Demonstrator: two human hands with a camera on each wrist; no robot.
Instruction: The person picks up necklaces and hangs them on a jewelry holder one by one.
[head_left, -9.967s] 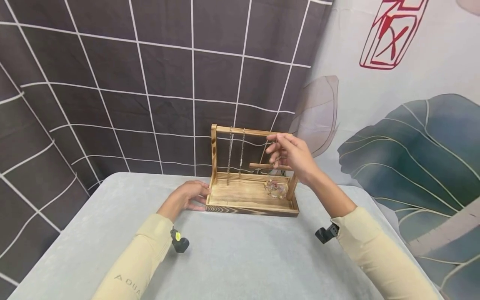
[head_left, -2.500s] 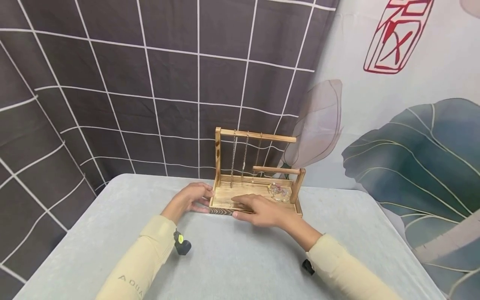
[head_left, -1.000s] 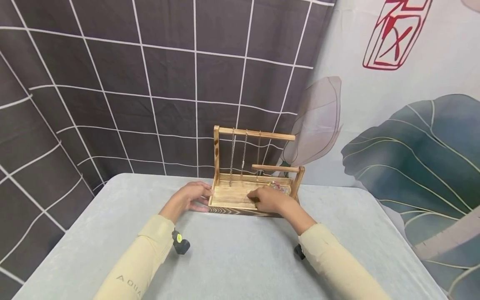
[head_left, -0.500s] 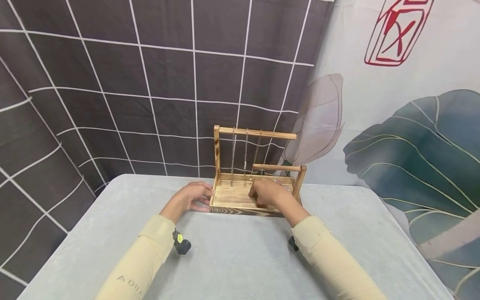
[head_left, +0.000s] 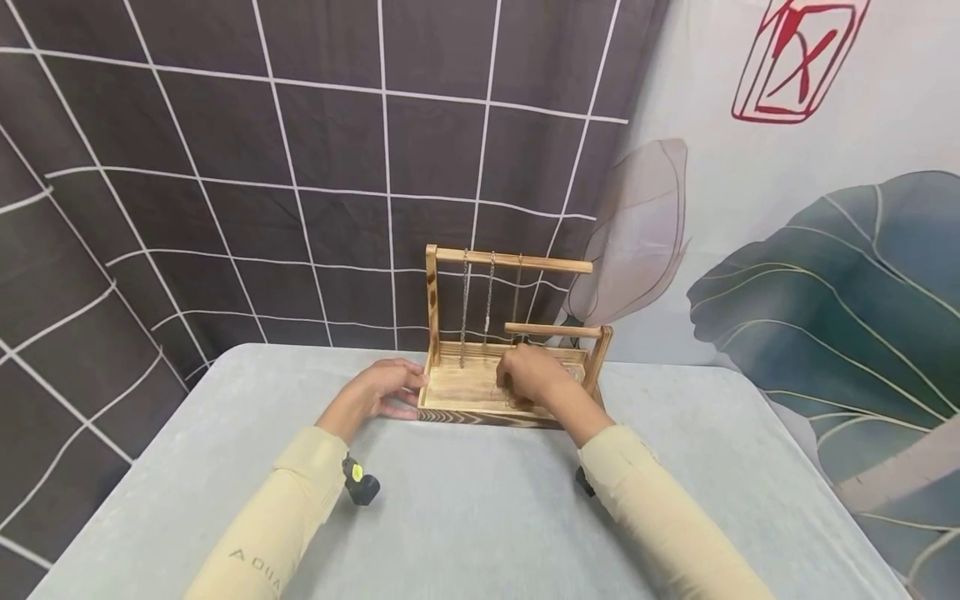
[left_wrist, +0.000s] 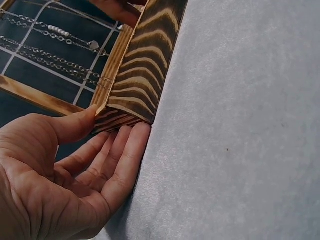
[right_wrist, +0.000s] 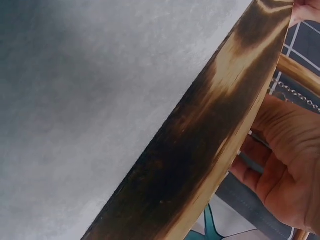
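A wooden jewellery stand point(head_left: 450, 397), a shallow tray with two raised bars, sits on the cloth-covered table. My left hand point(head_left: 378, 388) holds the tray's left end; in the left wrist view the thumb point(left_wrist: 80, 125) presses the rim and the other fingers lie against the end wall near the cloth. My right hand point(head_left: 534, 373) is over the tray, fingers curled, pinching a thin beaded chain point(head_left: 494, 390); small pale beads point(right_wrist: 239, 153) show by the fingers in the right wrist view. Most of that chain is hidden. Silver necklaces point(head_left: 463, 312) and a thinner necklace point(head_left: 517, 287) hang from the upper bar.
A shorter bar point(head_left: 555, 331) stands lower at the right of the stand. Pale beaded jewellery point(head_left: 573, 374) in the tray's right end is mostly behind the right hand. A dark gridded curtain point(head_left: 322, 217) and a printed white cloth point(head_left: 750, 200) hang behind the table point(head_left: 465, 508).
Ten seconds ago my right hand was up at the upper bar; a third necklace hangs there now. The right hand came down into the tray and curled its fingers. The left hand stayed put.
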